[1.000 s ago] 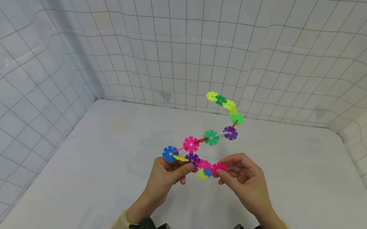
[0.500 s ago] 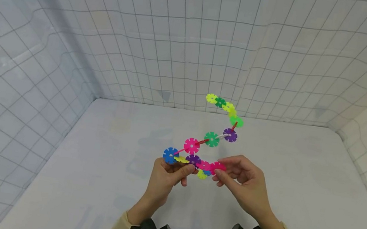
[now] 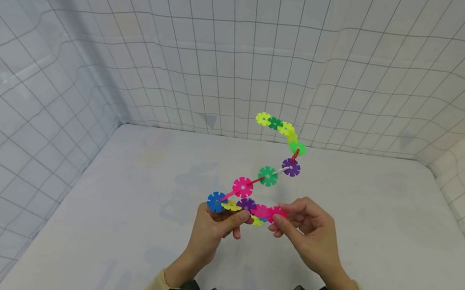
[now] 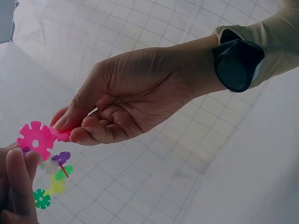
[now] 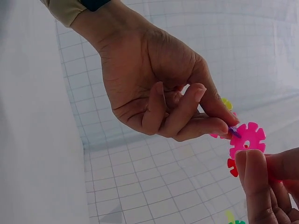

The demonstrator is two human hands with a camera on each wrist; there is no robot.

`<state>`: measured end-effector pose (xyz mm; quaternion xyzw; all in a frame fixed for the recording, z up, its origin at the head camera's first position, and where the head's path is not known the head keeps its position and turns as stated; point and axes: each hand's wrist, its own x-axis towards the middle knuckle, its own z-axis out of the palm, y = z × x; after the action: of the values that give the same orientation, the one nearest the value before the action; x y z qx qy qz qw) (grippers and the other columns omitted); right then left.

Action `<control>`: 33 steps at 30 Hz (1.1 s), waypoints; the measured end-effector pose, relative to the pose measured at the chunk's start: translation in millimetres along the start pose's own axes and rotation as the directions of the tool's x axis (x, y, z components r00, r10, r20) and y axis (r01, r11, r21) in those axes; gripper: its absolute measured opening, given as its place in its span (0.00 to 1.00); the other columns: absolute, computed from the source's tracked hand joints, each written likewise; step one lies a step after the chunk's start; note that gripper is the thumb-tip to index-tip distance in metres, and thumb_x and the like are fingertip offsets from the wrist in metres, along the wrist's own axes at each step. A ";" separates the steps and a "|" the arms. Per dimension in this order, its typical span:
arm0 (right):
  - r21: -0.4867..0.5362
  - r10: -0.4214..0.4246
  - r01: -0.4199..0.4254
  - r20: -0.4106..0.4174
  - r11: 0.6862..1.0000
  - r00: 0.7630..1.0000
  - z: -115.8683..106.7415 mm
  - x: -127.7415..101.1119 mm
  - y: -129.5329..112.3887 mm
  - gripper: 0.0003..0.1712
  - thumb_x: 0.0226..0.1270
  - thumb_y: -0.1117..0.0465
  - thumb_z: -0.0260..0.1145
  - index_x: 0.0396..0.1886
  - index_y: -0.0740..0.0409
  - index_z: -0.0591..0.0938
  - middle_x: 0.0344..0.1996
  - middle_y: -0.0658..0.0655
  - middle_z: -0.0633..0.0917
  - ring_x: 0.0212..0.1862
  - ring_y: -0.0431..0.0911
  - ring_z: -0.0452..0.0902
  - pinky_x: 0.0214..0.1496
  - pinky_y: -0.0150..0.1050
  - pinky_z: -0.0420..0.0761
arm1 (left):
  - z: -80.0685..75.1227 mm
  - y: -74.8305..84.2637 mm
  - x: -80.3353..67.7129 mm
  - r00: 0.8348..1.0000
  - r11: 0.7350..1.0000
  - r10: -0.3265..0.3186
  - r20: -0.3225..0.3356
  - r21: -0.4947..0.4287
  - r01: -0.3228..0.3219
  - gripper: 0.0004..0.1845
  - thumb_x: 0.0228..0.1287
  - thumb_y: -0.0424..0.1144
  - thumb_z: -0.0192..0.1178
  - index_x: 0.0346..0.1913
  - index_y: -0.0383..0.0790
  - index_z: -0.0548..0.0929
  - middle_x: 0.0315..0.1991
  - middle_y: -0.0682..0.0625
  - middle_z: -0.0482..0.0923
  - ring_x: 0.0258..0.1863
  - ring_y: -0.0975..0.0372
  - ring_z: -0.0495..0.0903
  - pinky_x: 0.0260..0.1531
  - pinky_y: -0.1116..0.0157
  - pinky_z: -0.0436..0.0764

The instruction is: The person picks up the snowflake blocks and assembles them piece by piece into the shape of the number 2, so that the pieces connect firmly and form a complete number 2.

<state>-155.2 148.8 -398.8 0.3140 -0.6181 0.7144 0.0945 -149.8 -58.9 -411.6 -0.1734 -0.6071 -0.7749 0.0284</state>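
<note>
Two hands meet at the near end of a chain of snowflake discs (image 3: 267, 175) held in the air above the white table (image 3: 379, 245). My judgement is that the step in hand is joining: a pink disc (image 3: 278, 213) sits at the near end of the chain, and the slots there look only partly engaged.

The left hand (image 3: 214, 224) has its fingers curled and pinches the chain just beside the purple disc (image 3: 246, 204), with the blue disc (image 3: 216, 201) sticking out to the left of the pinch. The right hand (image 3: 309, 232) pinches the pink disc between thumb and forefinger, its other fingers loosely curled beneath; the left wrist view shows that grip closely, fingers closed on the disc's edge (image 4: 60, 134).

From the pinch the chain climbs away from the person: a second pink disc (image 3: 242, 186), a green disc (image 3: 268, 176), another purple one (image 3: 291, 167), then a curl of yellow and green discs (image 3: 279, 127) at the far end, in front of the gridded back wall (image 3: 229, 40).

Next, I judge, the move calls for lining a slot of the pink disc squarely with its neighbour and pressing the two together, while the left hand steadies the chain so the free end does not swing.
</note>
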 end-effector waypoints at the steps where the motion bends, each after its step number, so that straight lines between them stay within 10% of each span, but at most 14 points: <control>1: -0.003 0.007 -0.007 -0.003 1.000 1.000 -0.2 0.0 -0.2 0.11 0.56 0.82 0.62 0.39 0.73 0.77 0.28 0.63 0.84 0.25 0.50 0.83 0.26 0.42 0.82 | 0.1 0.0 -0.1 1.000 1.000 -0.007 0.000 0.003 0.007 0.14 0.62 0.36 0.64 0.41 0.25 0.80 0.28 0.46 0.84 0.13 0.63 0.75 0.12 0.71 0.60; 33: -0.041 0.075 -0.073 0.050 0.996 0.996 -8.7 3.1 -3.9 0.10 0.55 0.80 0.65 0.35 0.67 0.79 0.30 0.62 0.84 0.26 0.51 0.83 0.30 0.43 0.82 | 2.6 -3.9 1.2 0.994 0.996 -0.093 0.054 -0.001 0.093 0.13 0.63 0.35 0.62 0.42 0.26 0.79 0.28 0.46 0.83 0.15 0.63 0.75 0.13 0.71 0.62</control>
<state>-158.4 157.0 -394.2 0.3074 -0.6455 0.6967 0.0582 -151.3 -55.2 -414.3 -0.1659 -0.6139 -0.7713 -0.0246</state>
